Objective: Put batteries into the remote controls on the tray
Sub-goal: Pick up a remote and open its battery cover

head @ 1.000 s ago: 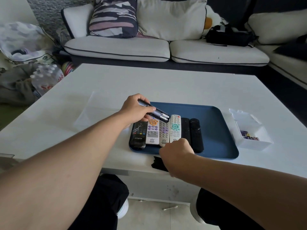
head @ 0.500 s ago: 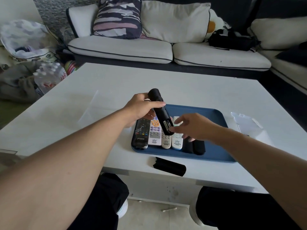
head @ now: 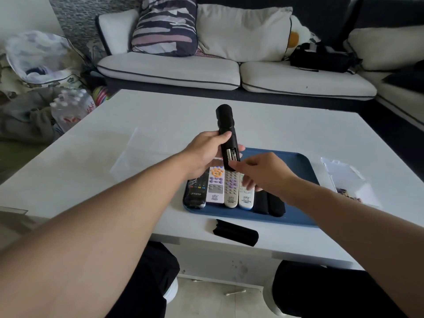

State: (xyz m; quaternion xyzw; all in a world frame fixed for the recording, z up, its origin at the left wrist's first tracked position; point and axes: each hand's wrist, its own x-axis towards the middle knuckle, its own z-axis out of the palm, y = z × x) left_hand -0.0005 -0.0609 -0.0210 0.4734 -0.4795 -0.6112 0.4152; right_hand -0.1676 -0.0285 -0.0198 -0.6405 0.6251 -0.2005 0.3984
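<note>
My left hand (head: 206, 152) grips a black remote (head: 226, 125) above the blue tray (head: 298, 171), tilted up and away, back side toward me. Its battery compartment (head: 231, 156) is uncovered and batteries show inside. My right hand (head: 263, 173) hovers at the remote's lower end, thumb tip touching the compartment, fingers loosely curled and holding nothing. The black battery cover (head: 236, 231) lies on the table in front of the tray. Several remotes lie side by side on the tray: a black one (head: 196, 193), a white one with orange keys (head: 215, 184), a beige one (head: 231, 193).
A clear plastic box (head: 344, 177) with batteries (head: 347, 195) sits on the white table (head: 114, 180) right of the tray. A clear sheet (head: 128, 154) lies to the left. A sofa with cushions (head: 229, 72) stands behind the table. My knees are under the near edge.
My left hand has lifted the black remote and swung it more upright. My right hand stays at the open compartment and has closed in on its lower end.
</note>
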